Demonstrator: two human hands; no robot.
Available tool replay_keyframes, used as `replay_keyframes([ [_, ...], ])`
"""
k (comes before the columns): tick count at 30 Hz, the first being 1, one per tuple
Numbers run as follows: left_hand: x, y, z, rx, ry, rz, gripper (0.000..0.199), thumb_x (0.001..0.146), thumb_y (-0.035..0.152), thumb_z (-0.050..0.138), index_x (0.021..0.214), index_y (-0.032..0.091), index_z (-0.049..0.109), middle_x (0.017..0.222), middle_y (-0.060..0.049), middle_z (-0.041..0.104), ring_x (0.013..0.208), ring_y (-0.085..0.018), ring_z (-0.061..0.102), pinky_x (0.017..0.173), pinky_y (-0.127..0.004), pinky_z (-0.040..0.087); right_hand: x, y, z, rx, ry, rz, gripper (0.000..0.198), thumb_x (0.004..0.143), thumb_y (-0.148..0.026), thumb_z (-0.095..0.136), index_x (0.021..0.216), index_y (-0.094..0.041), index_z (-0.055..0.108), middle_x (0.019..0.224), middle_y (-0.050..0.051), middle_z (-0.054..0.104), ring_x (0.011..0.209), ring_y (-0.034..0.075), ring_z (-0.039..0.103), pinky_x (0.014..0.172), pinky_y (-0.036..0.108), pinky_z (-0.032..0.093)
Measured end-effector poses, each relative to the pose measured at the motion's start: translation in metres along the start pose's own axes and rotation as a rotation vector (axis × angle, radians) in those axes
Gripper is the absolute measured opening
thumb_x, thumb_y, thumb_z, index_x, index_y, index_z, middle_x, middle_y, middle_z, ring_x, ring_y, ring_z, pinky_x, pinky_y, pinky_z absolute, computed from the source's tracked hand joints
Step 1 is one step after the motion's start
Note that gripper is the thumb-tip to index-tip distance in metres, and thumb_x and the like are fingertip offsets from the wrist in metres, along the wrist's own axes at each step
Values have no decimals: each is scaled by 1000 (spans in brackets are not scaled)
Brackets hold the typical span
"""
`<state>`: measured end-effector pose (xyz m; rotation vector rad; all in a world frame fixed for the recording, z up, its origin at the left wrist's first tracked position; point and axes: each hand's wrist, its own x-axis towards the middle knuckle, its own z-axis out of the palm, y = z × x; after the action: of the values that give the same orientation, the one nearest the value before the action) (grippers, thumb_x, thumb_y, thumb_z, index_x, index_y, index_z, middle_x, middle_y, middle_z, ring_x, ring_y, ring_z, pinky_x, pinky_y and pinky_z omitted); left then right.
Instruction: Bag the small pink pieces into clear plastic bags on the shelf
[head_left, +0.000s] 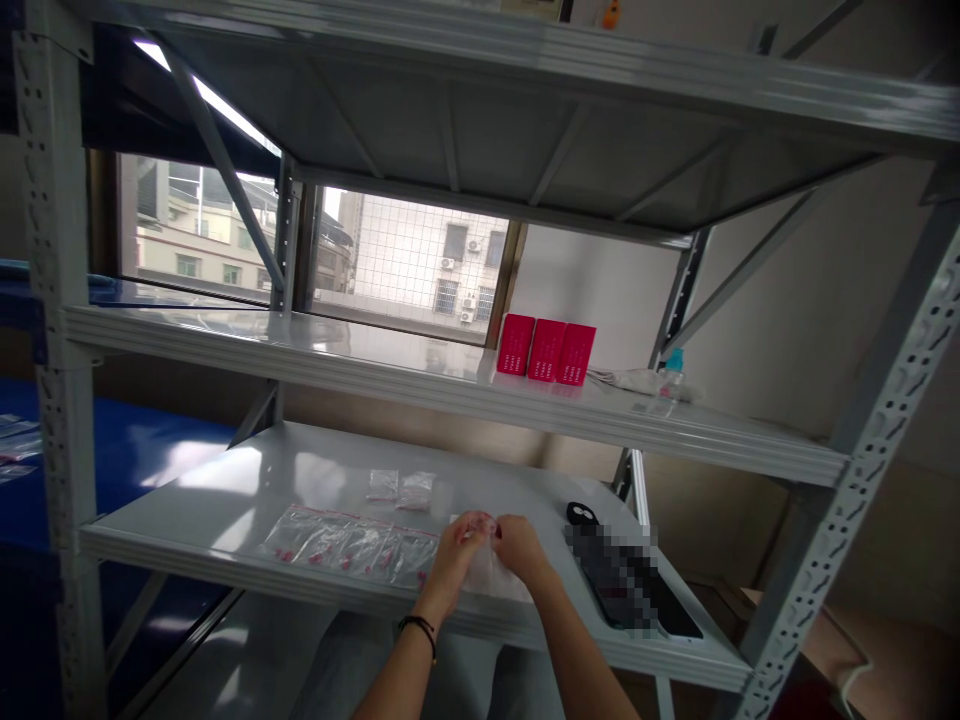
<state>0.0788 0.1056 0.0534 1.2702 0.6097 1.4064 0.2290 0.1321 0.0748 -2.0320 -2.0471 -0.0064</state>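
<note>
Over the front of the lower shelf, my left hand (453,556) and my right hand (520,547) meet, their fingers closed on a small clear plastic bag (484,522) with some red on it. The fingers cover much of this bag, and its contents cannot be made out. A whitish translucent plastic sheet or bag (495,580) lies beneath my hands. To the left is a row of clear zip bags (360,540) with red top edges and small red pieces inside. Behind them lie two small filled bags, one on the left (382,486) and one on the right (415,491).
Dark phone-like objects (679,605), partly pixelated, lie right of my hands beside a black item with white circles (581,513). Above, the middle shelf (360,350) holds three red boxes (547,350), a pale cable and a blue-capped bottle (673,374). A metal upright (862,440) stands at right.
</note>
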Motion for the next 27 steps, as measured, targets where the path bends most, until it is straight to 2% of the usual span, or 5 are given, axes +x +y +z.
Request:
replay_keyframes([
  [9, 2, -6, -1, -7, 28, -25, 32, 87, 50, 69, 100, 21, 76, 99, -5, 77, 95, -25, 65, 84, -33, 46, 4, 19, -29, 99, 39, -13, 22, 81, -14, 58, 88, -19, 79, 94, 10, 83, 89, 19, 74, 74, 26, 44],
  [14, 4, -8, -1, 14, 54, -37, 34, 87, 53, 68, 99, 22, 77, 99, -6, 76, 101, -26, 64, 86, -33, 45, -22, 40, -21, 147, 47, 11, 27, 84, -14, 53, 94, -16, 78, 95, 12, 83, 88, 21, 74, 74, 27, 44],
  [17, 4, -9, -1, 21, 45, -29, 32, 88, 52, 68, 98, 23, 77, 98, -4, 76, 98, -24, 63, 84, -32, 45, -41, 44, -15, 174, 34, -23, 29, 85, -15, 52, 98, -16, 78, 98, 11, 83, 91, 21, 73, 79, 27, 45],
  [21, 4, -11, -2, 17, 55, -26, 31, 88, 51, 68, 98, 24, 77, 99, -3, 76, 98, -24, 62, 83, -31, 44, -49, 39, -14, 192, -11, -112, 29, 85, -18, 55, 102, -18, 79, 103, 9, 82, 96, 21, 73, 83, 26, 46],
  [27, 4, -11, -3, 4, 57, -31, 31, 88, 52, 68, 99, 24, 77, 98, -4, 75, 97, -24, 63, 81, -31, 44, -46, 27, -11, 167, -54, -177, 28, 86, -18, 54, 98, -20, 79, 102, 10, 81, 96, 21, 72, 84, 27, 45],
])
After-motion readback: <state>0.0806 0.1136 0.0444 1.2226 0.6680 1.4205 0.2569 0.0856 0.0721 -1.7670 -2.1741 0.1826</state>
